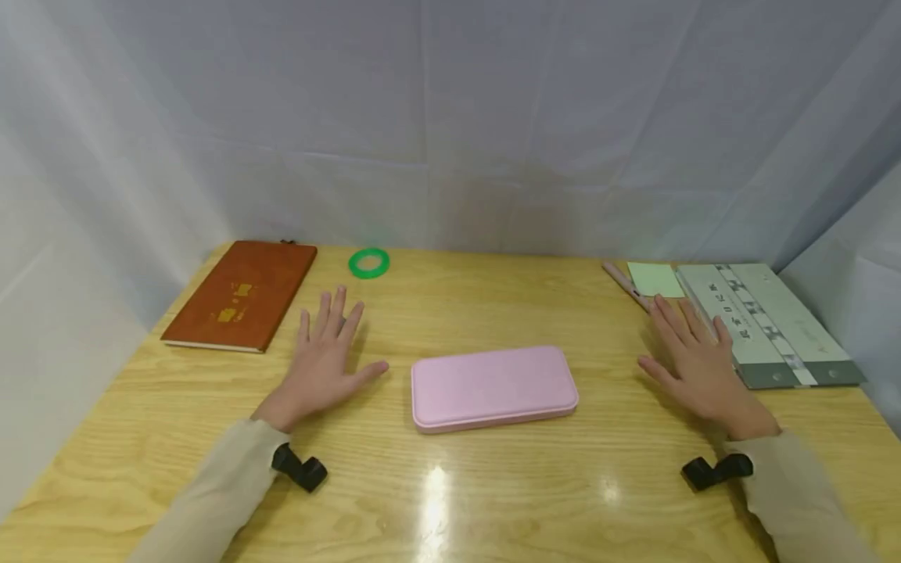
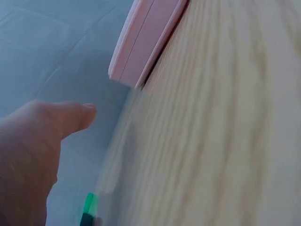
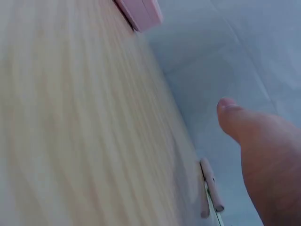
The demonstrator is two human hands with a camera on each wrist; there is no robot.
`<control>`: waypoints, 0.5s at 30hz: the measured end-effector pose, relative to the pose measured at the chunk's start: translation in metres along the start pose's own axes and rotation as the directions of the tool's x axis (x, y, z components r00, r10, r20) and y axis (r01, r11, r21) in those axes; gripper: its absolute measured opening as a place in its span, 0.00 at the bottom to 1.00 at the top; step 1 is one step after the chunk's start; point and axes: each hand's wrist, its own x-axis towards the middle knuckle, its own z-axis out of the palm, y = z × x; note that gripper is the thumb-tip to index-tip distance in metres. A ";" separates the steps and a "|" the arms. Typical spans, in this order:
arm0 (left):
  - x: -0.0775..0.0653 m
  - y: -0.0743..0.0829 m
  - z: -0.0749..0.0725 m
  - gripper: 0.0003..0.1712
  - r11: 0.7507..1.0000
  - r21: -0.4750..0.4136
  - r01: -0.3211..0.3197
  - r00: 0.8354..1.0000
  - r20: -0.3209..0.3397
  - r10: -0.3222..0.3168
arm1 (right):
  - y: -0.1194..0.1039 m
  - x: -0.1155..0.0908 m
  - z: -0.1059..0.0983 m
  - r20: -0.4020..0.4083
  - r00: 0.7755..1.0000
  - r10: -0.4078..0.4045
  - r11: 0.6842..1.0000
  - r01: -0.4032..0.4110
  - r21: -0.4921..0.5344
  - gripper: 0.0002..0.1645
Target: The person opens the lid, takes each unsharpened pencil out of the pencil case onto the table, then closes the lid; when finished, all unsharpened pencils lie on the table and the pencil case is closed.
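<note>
In the head view a pink, rounded, box-like case (image 1: 495, 387) lies closed on the wooden table, between my two hands. My left hand (image 1: 324, 367), fingers spread and holding nothing, hovers to the left of the case, its thumb pointing toward it. To the right of the case is my right hand (image 1: 693, 367), also spread and holding nothing, beside a grey-and-white book (image 1: 795, 313). Its fingertips overlap the lower edge of a pale green sticky-note pad (image 1: 651, 277) in this view. In the left wrist view the case (image 2: 150, 40) stands beyond the thumb.
A brown notebook (image 1: 242, 293) with gold print lies at the back left, near a green tape ring (image 1: 369, 263). A slim pinkish pen (image 1: 622, 283) lies beside the sticky notes. White cloth (image 1: 450, 117) hangs behind the table (image 1: 366, 485).
</note>
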 end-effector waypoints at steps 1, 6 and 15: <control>0.000 0.002 0.001 0.56 1.000 -0.010 -0.009 1.000 0.006 0.009 | -0.004 0.001 0.001 -0.001 1.000 -0.018 1.000 0.018 -0.003 0.46; 0.000 0.018 0.009 0.57 0.991 -0.088 -0.099 0.995 -0.004 0.099 | -0.033 0.008 0.005 -0.049 0.987 -0.153 0.988 0.152 -0.010 0.46; -0.008 0.047 0.025 0.61 0.919 -0.272 -0.285 0.958 -0.035 0.286 | -0.082 0.012 0.020 0.012 0.960 -0.280 0.945 0.274 0.180 0.44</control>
